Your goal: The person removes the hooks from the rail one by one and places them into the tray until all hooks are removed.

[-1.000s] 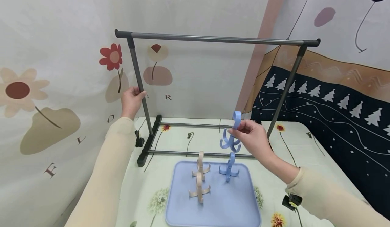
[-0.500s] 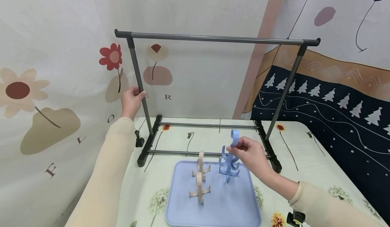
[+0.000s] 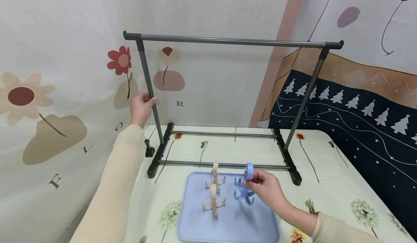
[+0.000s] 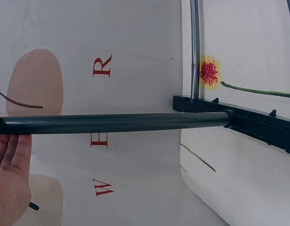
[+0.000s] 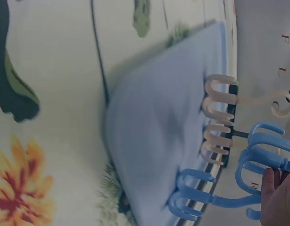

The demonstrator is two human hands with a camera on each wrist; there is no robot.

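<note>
My left hand (image 3: 144,100) grips the left upright post (image 3: 149,87) of a grey metal rack (image 3: 228,41); in the left wrist view the post (image 4: 111,123) crosses just above my palm (image 4: 10,174). My right hand (image 3: 255,178) pinches the top loop of a blue multi-prong hook (image 3: 244,192), held low over the blue tray (image 3: 228,223). In the right wrist view a second blue hook (image 5: 192,195) lies on the tray (image 5: 154,141) beside the held hook (image 5: 262,150). Two beige hooks (image 3: 215,176) (image 3: 213,201) stand on the tray's left half.
The rack stands on a floral tablecloth (image 3: 329,177), its black feet (image 3: 156,156) (image 3: 291,167) just behind the tray. Patterned cloth hangs behind and to the left; a dark cloth with white trees (image 3: 358,127) hangs on the right.
My right hand has carried the blue hook down from in front of the rack's lower bars to just above the tray, beside the other blue hook. My left hand has stayed on the post.
</note>
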